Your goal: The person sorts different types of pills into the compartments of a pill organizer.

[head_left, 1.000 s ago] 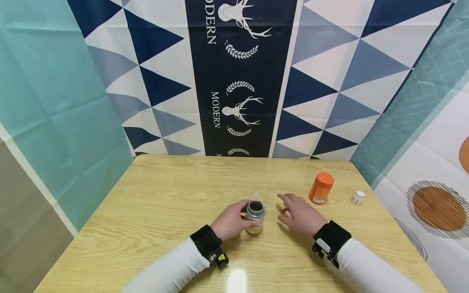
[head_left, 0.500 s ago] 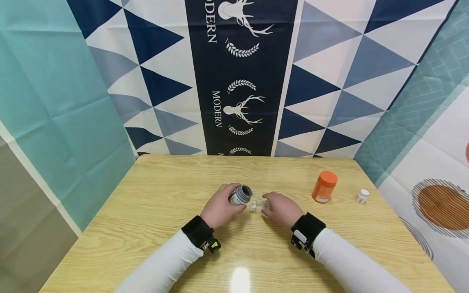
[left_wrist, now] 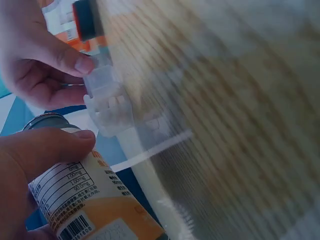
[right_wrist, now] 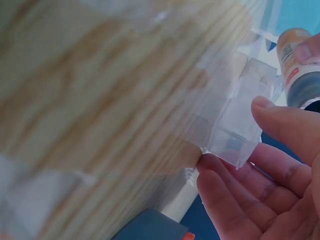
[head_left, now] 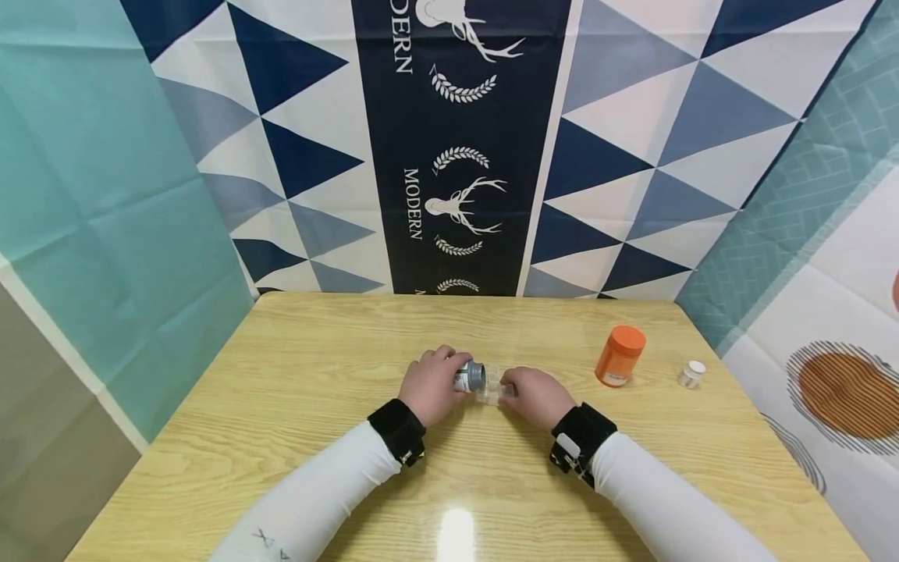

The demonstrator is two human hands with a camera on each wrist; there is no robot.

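Observation:
My left hand (head_left: 449,368) grips a small open bottle (head_left: 468,377) with a grey neck and an orange-and-white label, tipped on its side with the mouth facing right. The left wrist view shows my thumb across the bottle (left_wrist: 92,200). My right hand (head_left: 510,385) pinches a small clear plastic box (head_left: 492,387) between thumb and fingers, right at the bottle's mouth. The clear plastic box (left_wrist: 107,102) looks divided into compartments. In the right wrist view the clear box (right_wrist: 239,127) sits at my fingertips, and the bottle (right_wrist: 300,65) is just beyond it.
An orange bottle (head_left: 620,356) with an orange cap stands upright on the wooden table (head_left: 316,351) to the right. A tiny white-capped vial (head_left: 691,374) stands further right, near the table's edge. Patterned cloth hangs behind and at both sides.
My left hand lifted the upright bottle and tipped it to the right. My right hand moved left from the table and took hold of the clear box, now at the bottle's mouth.

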